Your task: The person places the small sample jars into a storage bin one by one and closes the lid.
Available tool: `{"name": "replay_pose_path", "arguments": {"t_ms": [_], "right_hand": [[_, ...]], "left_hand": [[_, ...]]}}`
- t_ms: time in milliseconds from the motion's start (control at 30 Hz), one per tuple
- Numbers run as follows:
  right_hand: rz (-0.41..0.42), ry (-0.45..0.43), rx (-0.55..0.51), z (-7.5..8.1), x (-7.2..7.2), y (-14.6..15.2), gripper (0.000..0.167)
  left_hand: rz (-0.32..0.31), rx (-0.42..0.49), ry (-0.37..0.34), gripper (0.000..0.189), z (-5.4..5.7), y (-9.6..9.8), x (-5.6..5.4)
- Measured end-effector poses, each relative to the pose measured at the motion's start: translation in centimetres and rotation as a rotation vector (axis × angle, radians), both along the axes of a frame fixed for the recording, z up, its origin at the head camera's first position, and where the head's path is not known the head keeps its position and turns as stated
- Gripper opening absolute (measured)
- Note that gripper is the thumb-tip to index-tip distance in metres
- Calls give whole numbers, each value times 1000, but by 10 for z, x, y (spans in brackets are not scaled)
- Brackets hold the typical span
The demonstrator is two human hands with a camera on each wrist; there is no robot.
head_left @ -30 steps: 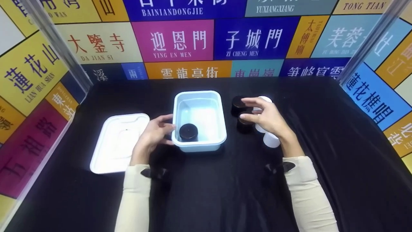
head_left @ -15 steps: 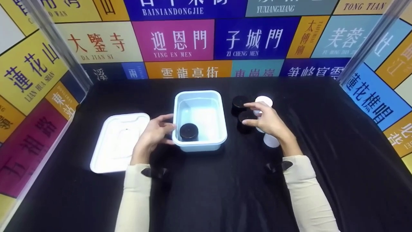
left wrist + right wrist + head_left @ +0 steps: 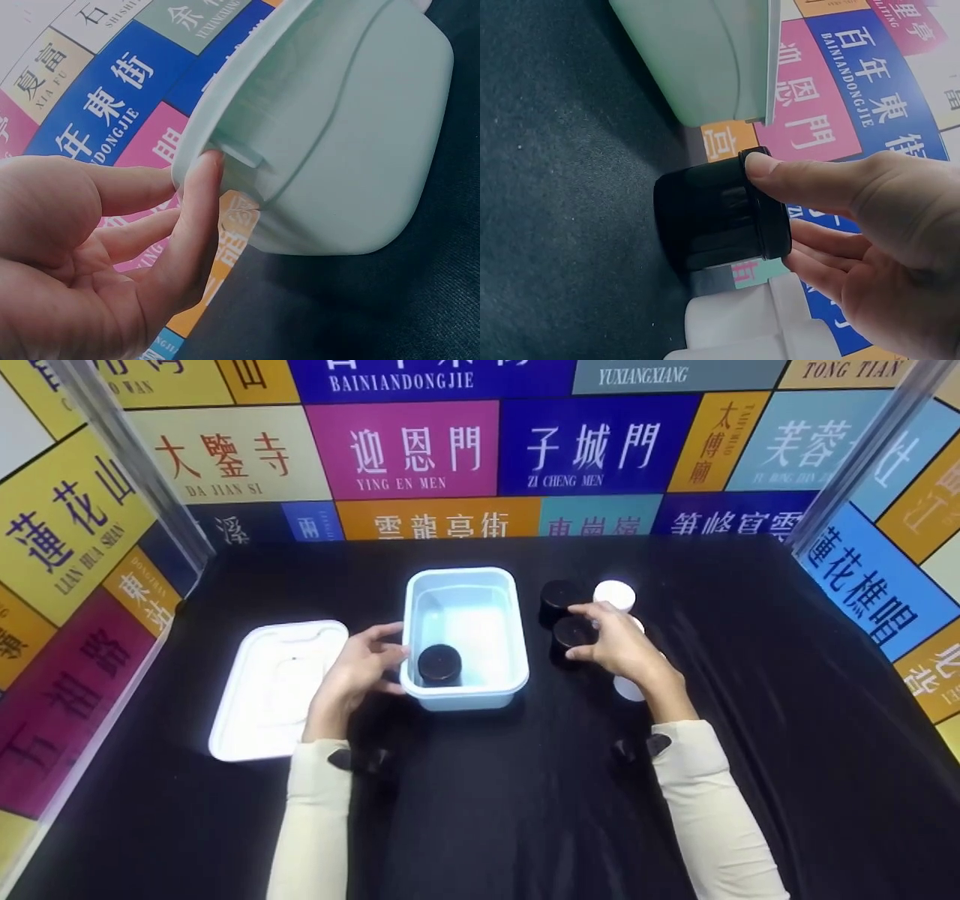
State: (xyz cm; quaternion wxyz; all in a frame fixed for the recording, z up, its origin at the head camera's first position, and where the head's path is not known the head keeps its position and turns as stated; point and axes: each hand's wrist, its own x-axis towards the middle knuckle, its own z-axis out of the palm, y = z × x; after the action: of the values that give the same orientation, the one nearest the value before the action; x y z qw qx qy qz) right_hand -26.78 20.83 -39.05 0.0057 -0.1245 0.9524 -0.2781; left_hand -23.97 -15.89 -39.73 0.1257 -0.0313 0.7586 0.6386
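Your right hand (image 3: 628, 646) pinches a black jar (image 3: 573, 634), which stands upright to the right of the light blue tub (image 3: 465, 691), near it but apart. Grip contact is at the jar's cap (image 3: 769, 206): your thumb bears on the side toward you and your fingertips on the far side, so the spacing equals the cap's width. The jar body hangs below the grip, free of your palm; you cannot tell from these views whether its base bears on the black cloth (image 3: 480, 817).

A second black jar (image 3: 559, 594) stands just beyond the gripped one, right of the tub. White jars (image 3: 615, 594) stand farther right of the tub, partly hidden by your right hand.

Your left hand (image 3: 352, 671) is at the tub's left side, its digits bent and spread, fingertips touching at the rim. You cannot tell whether they pinch the wall. A third black jar (image 3: 440, 664) sits inside the tub, in the near left corner. A white lid (image 3: 281, 690) lies left of the tub.

Your forearms extend forward from the near side of the tub, the right one slanting inward toward the gripped jar.
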Motion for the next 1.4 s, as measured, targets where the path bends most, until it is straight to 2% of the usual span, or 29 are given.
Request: {"name": "replay_pose_path", "arguments": {"t_ms": [333, 500, 733, 1400], "right_hand": [[45, 6, -38, -2, 0, -4, 66], [50, -18, -98, -1, 0, -7, 69], [35, 0, -122, -1, 3, -11, 72], [12, 12, -177, 17, 11, -25, 66]], "left_hand": [[-2, -6, 3, 51, -1, -1, 0], [-1, -4, 5, 51, -1, -1, 0], [2, 5, 8, 51, -2, 0, -1], [-5, -13, 8, 51, 0, 0, 1]]}}
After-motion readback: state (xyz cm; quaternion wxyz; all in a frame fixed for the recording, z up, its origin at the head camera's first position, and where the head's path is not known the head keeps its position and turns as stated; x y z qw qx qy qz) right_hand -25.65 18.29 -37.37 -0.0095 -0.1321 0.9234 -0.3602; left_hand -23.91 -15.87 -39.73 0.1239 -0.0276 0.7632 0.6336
